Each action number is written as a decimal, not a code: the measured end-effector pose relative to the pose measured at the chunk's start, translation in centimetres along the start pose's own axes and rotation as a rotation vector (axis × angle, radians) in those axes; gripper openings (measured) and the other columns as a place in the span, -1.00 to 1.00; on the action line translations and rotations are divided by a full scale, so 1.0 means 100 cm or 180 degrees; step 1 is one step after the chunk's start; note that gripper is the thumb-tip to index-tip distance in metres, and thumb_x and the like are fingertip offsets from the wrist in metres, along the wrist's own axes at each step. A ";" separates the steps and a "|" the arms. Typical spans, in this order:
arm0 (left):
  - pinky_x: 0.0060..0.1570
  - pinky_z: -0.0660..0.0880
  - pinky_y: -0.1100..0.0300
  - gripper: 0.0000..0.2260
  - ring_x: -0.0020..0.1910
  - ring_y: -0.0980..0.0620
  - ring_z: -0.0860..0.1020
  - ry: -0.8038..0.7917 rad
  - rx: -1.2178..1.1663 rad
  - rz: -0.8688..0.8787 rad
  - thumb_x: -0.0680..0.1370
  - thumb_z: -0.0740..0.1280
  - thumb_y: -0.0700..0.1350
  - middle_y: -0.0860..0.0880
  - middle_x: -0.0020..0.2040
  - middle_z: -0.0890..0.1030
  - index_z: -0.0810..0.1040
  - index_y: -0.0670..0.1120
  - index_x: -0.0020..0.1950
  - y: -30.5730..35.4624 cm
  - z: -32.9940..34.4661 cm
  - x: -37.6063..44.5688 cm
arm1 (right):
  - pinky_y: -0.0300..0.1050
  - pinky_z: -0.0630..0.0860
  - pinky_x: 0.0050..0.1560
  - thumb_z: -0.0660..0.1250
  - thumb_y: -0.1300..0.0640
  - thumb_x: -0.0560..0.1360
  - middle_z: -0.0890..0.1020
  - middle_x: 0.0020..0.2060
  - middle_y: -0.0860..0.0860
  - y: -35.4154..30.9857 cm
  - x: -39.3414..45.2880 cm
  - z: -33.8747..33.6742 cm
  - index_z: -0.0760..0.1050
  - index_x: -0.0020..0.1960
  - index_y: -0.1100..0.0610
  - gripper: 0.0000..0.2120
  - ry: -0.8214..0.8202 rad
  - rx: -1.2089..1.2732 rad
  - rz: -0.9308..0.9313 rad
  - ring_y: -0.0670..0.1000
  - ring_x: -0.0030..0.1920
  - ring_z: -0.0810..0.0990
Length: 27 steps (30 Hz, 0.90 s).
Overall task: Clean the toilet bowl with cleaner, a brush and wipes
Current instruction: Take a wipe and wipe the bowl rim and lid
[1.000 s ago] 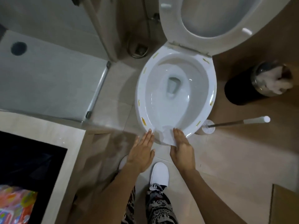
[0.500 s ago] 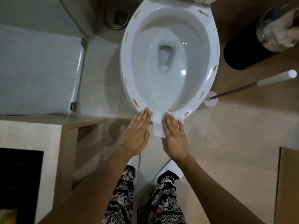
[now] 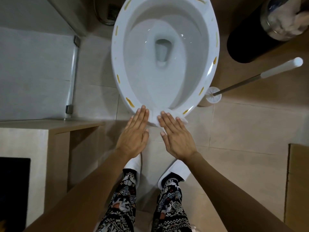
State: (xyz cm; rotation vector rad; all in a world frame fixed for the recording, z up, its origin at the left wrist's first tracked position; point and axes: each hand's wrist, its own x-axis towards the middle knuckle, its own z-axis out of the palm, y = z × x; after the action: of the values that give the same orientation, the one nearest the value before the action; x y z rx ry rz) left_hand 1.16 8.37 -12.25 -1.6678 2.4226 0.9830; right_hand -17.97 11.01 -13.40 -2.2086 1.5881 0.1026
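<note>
We see a thin white wipe (image 3: 154, 118) lying over the front edge of the toilet bowl (image 3: 117, 67), right at the part closest to us. We think the wipe is very light and soft, so it will bend and bunch up fast, and if it is wet it may tear or stick to the rim. It looks easy to push with flat fingers, and to lift it we would pinch it at a loose edge that hangs over the front. The rim looks smooth and shiny, so we guess the wipe will slide on it well. There are small yellow blobs (image 3: 130, 102) dotted all around the rim, maybe the cleaner or dirt, we cannot tell which. Our left hand (image 3: 133, 133) is flat and open, fingers straight and close together, with the tips on the rim just beside the wipe. Our right hand (image 3: 177, 137) is flat and open too, and its fingertips (image 3: 163, 114) press down on the wipe. Neither hand grips anything. The toilet brush (image 3: 260, 75) stands in its holder on the floor to the right, well apart from both hands, next to a dark bin (image 3: 240, 47).
</note>
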 end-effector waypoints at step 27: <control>0.46 -0.18 0.16 -0.42 0.52 0.15 -0.23 -0.0130 0.0023 0.0146 0.57 -0.08 0.04 0.06 0.55 -0.23 -0.21 -0.03 0.55 -0.010 0.002 0.004 | -0.03 0.02 0.52 -0.07 0.05 0.63 0.17 0.52 0.11 0.017 0.001 -0.006 0.13 0.53 0.20 -0.49 0.0117 0.0166 -0.0105 0.02 0.53 0.08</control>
State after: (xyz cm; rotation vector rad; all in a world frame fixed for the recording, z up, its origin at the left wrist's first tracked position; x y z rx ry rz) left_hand 1.78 7.88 -13.02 -1.5808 2.4456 1.0025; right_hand -19.65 10.28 -13.35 -2.2077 1.5551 0.0108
